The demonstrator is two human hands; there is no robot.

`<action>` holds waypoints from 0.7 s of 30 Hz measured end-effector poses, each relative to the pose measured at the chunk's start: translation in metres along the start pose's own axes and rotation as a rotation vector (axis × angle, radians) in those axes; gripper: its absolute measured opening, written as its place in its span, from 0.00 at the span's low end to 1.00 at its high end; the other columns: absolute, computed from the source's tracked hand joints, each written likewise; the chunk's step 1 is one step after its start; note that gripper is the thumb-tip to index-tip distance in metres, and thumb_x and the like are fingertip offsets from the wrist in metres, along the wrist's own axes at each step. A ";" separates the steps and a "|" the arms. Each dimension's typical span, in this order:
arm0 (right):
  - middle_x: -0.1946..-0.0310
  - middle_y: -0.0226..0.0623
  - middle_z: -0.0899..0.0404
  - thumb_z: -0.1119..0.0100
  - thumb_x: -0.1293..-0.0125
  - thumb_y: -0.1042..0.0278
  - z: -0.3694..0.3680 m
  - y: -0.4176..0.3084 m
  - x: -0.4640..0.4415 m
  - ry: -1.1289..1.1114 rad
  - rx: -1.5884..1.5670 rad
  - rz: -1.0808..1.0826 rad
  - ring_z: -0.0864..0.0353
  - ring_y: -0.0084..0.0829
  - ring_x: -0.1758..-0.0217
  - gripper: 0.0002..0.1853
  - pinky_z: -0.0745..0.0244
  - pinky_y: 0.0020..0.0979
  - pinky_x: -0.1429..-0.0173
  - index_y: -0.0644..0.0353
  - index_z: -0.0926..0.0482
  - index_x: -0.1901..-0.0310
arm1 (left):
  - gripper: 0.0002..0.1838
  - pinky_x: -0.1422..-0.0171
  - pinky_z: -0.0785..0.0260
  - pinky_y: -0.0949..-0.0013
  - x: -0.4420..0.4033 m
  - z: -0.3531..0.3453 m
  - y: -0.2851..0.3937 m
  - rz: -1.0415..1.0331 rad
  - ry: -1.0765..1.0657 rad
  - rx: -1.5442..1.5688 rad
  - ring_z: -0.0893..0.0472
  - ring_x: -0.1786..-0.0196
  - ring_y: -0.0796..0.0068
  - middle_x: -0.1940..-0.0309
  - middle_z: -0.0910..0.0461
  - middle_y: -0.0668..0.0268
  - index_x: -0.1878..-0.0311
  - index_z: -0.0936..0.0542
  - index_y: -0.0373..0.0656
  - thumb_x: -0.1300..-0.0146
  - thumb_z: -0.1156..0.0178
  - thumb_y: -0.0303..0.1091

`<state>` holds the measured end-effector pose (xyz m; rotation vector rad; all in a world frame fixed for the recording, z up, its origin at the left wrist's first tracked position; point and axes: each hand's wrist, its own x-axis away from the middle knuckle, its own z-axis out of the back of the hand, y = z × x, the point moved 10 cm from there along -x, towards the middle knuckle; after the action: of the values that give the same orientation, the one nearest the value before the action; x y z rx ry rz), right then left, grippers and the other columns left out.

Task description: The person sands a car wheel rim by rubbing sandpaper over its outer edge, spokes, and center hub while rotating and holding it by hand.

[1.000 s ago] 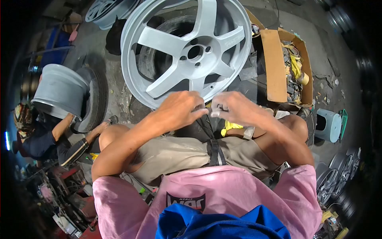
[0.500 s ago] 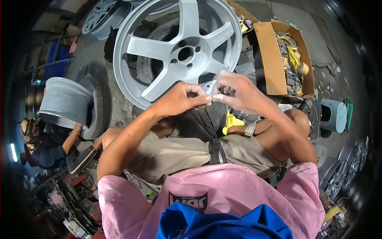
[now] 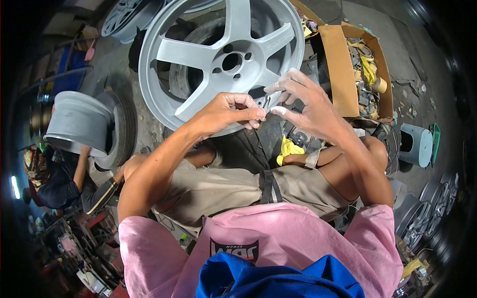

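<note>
A broad, matte pale-grey wheel with flat spokes and a round hub hole (image 3: 191, 53) lies before me, beyond my dust-whitened hands, beside an open brown cardboard box (image 3: 340, 72) of crumpled scraps. My right hand (image 3: 310, 107) fans its fingers, open; my left hand (image 3: 262, 110) pinches a small, thin piece (image 3: 267, 103), its material unclear, over the rim's near edge.

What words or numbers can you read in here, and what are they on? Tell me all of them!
Dark patch on the pink shirt: big pale letters, too creased and warped for me to read surely.
Same patch: a line of tiny letters, too small to read.
Big grey wheel: faint marks on one spoke, too faint to read.
I can't make out any other words or numbers.
</note>
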<state>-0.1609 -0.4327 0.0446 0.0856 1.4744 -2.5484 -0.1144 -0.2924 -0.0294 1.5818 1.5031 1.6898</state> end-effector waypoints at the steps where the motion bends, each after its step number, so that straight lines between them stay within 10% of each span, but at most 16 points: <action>1: 0.53 0.37 0.24 0.27 0.38 0.74 0.002 0.000 -0.001 0.013 0.024 0.002 0.16 0.32 0.57 0.19 0.20 0.32 0.51 0.60 0.17 0.44 | 0.11 0.50 0.21 0.71 0.000 0.003 0.000 0.000 0.026 0.024 0.15 0.59 0.78 0.61 0.12 0.64 0.56 0.13 0.39 0.27 0.31 0.38; 10: 0.48 0.43 0.27 0.26 0.41 0.73 -0.009 -0.008 0.001 0.042 0.196 0.197 0.17 0.53 0.53 0.21 0.19 0.47 0.52 0.57 0.20 0.47 | 0.12 0.52 0.19 0.74 -0.003 0.009 -0.002 0.016 0.063 0.132 0.14 0.59 0.79 0.58 0.12 0.65 0.54 0.13 0.41 0.27 0.32 0.41; 21: 0.47 0.39 0.25 0.25 0.44 0.74 -0.007 -0.012 0.005 0.080 0.221 0.247 0.14 0.46 0.55 0.21 0.17 0.44 0.54 0.58 0.20 0.48 | 0.11 0.52 0.18 0.75 -0.008 0.003 -0.007 0.035 0.014 0.196 0.13 0.58 0.78 0.58 0.13 0.66 0.54 0.14 0.42 0.25 0.33 0.41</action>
<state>-0.1683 -0.4210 0.0507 0.3813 1.1217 -2.5163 -0.1119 -0.2953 -0.0397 1.7058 1.7020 1.6170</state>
